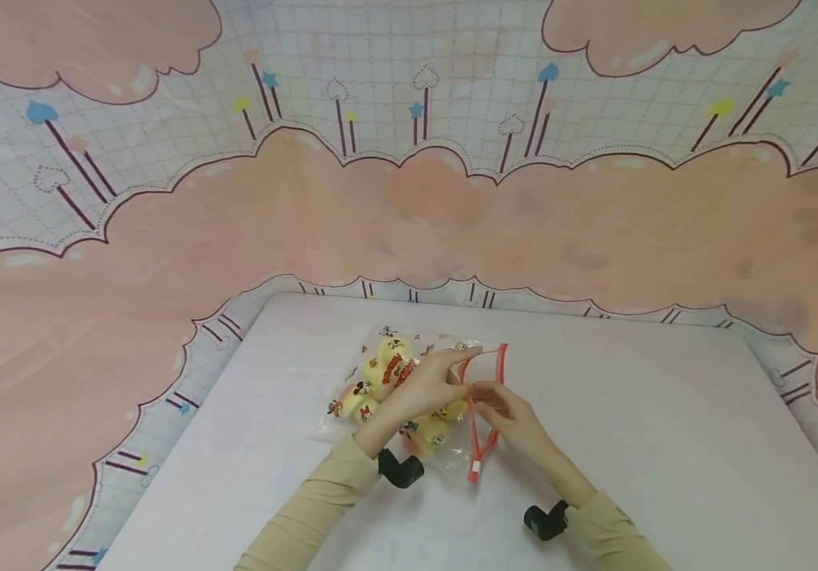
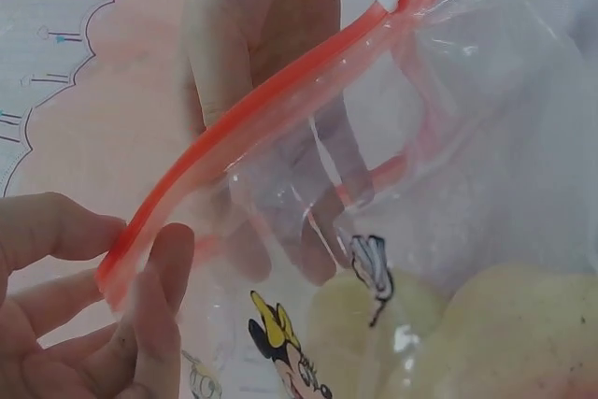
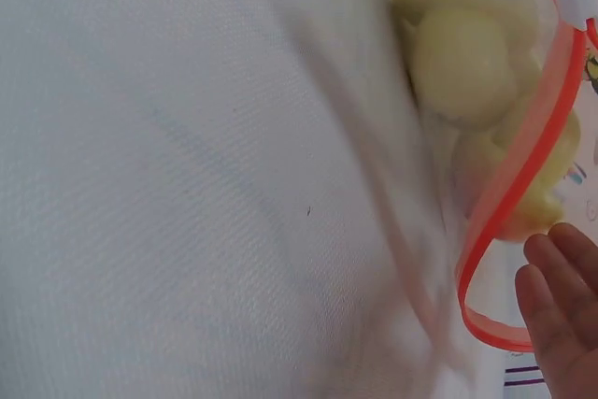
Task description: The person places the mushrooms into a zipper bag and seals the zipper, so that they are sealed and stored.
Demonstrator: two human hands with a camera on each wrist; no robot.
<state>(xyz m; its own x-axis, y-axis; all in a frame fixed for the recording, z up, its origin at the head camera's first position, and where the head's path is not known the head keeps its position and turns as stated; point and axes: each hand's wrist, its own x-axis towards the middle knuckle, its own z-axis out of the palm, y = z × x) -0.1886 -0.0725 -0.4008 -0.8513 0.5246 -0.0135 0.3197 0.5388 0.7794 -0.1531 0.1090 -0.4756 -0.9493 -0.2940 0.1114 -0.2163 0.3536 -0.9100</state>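
Note:
A clear zip bag (image 1: 340,428) printed with cartoon figures lies on the table, its red zip edge (image 1: 501,363) facing right and spread apart. Inside are several pale yellow rounded things (image 1: 428,434), some blushed pink. A white slider (image 1: 476,467) sits at the zip's near end. My left hand (image 1: 423,390) reaches across the bag; in the left wrist view its thumb and fingers pinch one corner of the red edge (image 2: 234,123). My right hand (image 1: 516,416) is at the bag's mouth, its fingers extended in the right wrist view and partly behind the plastic in the left wrist view.
The white table (image 1: 651,428) stretches out on both sides of the bag. Behind it hangs a patterned backdrop (image 1: 409,214) with pink clouds. Black wrist cameras (image 1: 401,469) are strapped to both forearms, low over the table.

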